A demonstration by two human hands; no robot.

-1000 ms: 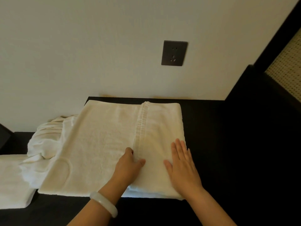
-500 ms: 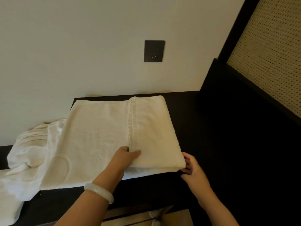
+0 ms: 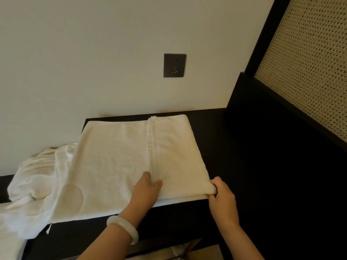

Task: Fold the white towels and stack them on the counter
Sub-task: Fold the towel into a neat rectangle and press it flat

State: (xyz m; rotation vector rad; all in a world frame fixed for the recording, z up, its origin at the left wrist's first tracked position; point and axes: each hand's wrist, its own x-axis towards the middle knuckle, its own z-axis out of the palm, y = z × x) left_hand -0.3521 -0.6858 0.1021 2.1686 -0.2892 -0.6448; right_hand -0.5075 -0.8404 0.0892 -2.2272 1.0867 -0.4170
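A white towel (image 3: 116,162) lies partly folded on the dark counter (image 3: 216,139), its hemmed end lapped over the right part. My left hand (image 3: 146,190) pinches the towel at the near end of the hem seam. My right hand (image 3: 221,196) grips the near right corner of the fold, thumb on top and fingers curled under. A heap of crumpled white towels (image 3: 33,177) sits at the left, partly under the spread towel.
A dark wall socket (image 3: 174,65) is on the pale wall behind the counter. A tall dark panel (image 3: 281,147) with a woven screen (image 3: 309,62) rises at the right. More white cloth (image 3: 9,246) lies at the lower left.
My right hand has gone from lying flat on the towel to gripping its near right corner. My left hand has stayed at the hem seam. The camera has shifted right.
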